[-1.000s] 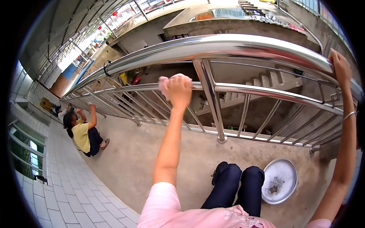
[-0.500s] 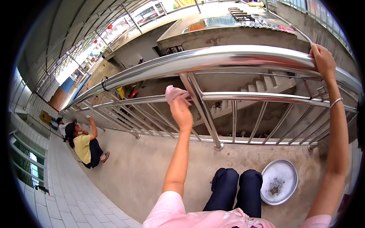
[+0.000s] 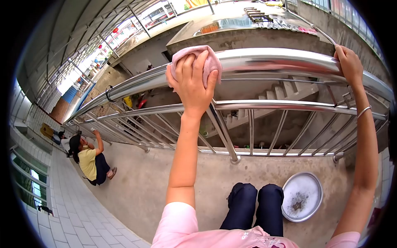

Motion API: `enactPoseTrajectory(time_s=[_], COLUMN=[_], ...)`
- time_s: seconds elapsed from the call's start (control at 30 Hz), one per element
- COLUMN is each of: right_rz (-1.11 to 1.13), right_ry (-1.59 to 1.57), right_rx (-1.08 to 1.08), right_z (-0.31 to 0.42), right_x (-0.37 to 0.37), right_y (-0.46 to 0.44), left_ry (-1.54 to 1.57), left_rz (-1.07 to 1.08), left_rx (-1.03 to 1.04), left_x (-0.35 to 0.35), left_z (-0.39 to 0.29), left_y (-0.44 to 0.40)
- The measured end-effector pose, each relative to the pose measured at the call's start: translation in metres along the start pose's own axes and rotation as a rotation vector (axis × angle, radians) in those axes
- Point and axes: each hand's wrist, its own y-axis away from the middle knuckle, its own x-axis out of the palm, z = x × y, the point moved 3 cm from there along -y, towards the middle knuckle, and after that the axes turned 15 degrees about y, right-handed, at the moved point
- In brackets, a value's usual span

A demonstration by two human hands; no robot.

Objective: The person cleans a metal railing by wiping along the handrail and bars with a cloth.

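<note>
My left hand presses a pink cloth against the thick top rail of a stainless steel railing. The fingers are bent over the cloth, which spreads out around them. Farther right, my right hand grips the same top rail near its right end, and a bracelet circles that wrist. Below runs a thinner middle rail with thin upright bars under it. A slanted post stands just below my left hand.
On the concrete floor by my knees sits a metal basin with suds and a dark patch inside. To the left, a person in a yellow shirt squats beside the railing. Concrete stairs lie beyond the bars; a tiled wall runs along the left.
My left hand has risen with the pink cloth from beside the post at the middle rail to the top rail, where the cloth now lies spread. My right hand stays on the rail.
</note>
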Motion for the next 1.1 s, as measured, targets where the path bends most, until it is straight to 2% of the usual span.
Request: enactPoseTrajectory(time_s=[0.17, 0.3, 0.37, 0.5, 0.6, 0.63, 0.67, 0.83, 0.87, 0.9, 0.93, 0.97, 1.0, 1.03, 1.07, 1.1], right_rz=[0.018, 0.026, 0.011, -0.020, 0.013, -0.022, -0.052, 0.015, 0.005, -0.023, 0.045, -0.092, -0.024, -0.093, -0.287, -0.173], right_ry=[-0.017, -0.047, -0.054, -0.079, -0.053, -0.139, -0.240, -0.148, -0.060, 0.016, 0.007, -0.187, -0.207, -0.289, -0.377, -0.477], right_rx=[-0.013, -0.085, -0.055, -0.114, -0.094, -0.095, -0.121, -0.157, -0.128, -0.249, -0.241, -0.161, -0.104, -0.085, -0.244, -0.185], right_z=[-0.005, -0.014, -0.033, -0.040, -0.093, -0.109, -0.095, -0.035, -0.060, -0.065, -0.058, -0.033, -0.024, 0.002, 0.022, 0.042], right_x=[0.004, 0.029, 0.031, 0.047, 0.077, 0.090, 0.103, 0.095, 0.063, 0.074, 0.065, 0.042, 0.034, 0.017, 0.018, 0.001], right_y=[-0.002, -0.022, -0.022, -0.034, -0.045, -0.051, -0.066, -0.052, -0.047, -0.052, -0.048, -0.030, -0.022, -0.007, -0.002, 0.011], left_ry=[-0.015, 0.011, 0.087, 0.094, 0.133, 0.165, 0.172, 0.176, 0.202, 0.163, 0.176, 0.276, 0.263, 0.433, 0.629, 0.613], left_rz=[0.022, 0.126, 0.170, 0.181, 0.159, 0.154, 0.141, 0.188, 0.258, 0.295, 0.315, 0.347, 0.414, 0.534, 0.676, 0.639], left_rx=[0.007, 0.061, 0.077, 0.013, 0.011, 0.019, 0.013, 0.001, -0.061, -0.070, -0.058, -0.058, -0.105, -0.179, -0.206, -0.280], left_x=[0.004, 0.014, 0.036, 0.050, 0.076, 0.088, 0.089, 0.092, 0.097, 0.088, 0.081, 0.080, 0.064, 0.058, 0.071, 0.067], left_z=[-0.005, -0.030, -0.060, -0.081, -0.116, -0.128, -0.128, -0.128, -0.127, -0.121, -0.131, -0.152, -0.133, -0.112, -0.115, -0.107], left_y=[-0.007, -0.023, -0.038, -0.046, -0.053, -0.054, -0.056, -0.058, -0.060, -0.056, -0.062, -0.076, -0.074, -0.081, -0.096, -0.095])
